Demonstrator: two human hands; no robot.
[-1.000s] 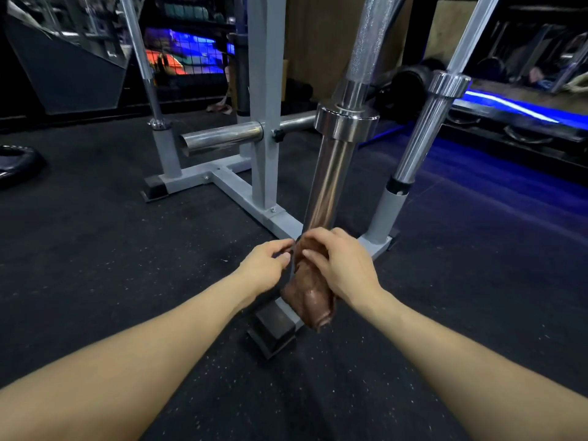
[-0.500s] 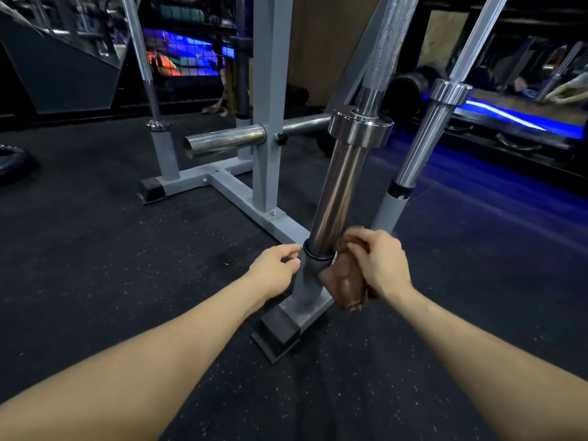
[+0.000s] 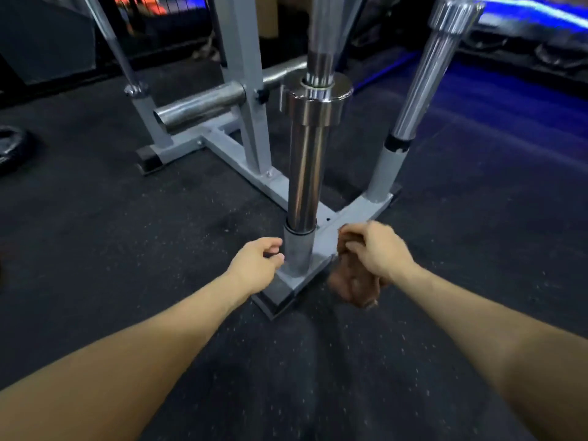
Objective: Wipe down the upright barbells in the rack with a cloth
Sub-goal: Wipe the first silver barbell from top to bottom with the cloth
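Note:
A chrome barbell stands upright in the nearest grey sleeve of the grey rack. My right hand grips a bunched brown cloth just right of that sleeve, clear of the bar. My left hand hovers at the sleeve's left side with fingers loosely curled and nothing in it. A second barbell leans in the right sleeve, and a third, thinner barbell stands at the far left.
The rack's black-capped foot sits on dark rubber flooring just ahead of my wrists. A horizontal plate peg sticks out left from the rack's post. A black weight plate lies at the left edge. Blue-lit equipment fills the back right.
My right hand has pulled the cloth off the barbell's base and moved it to the right, exposing the sleeve. The view has tilted down and closer; my left hand stays beside the sleeve.

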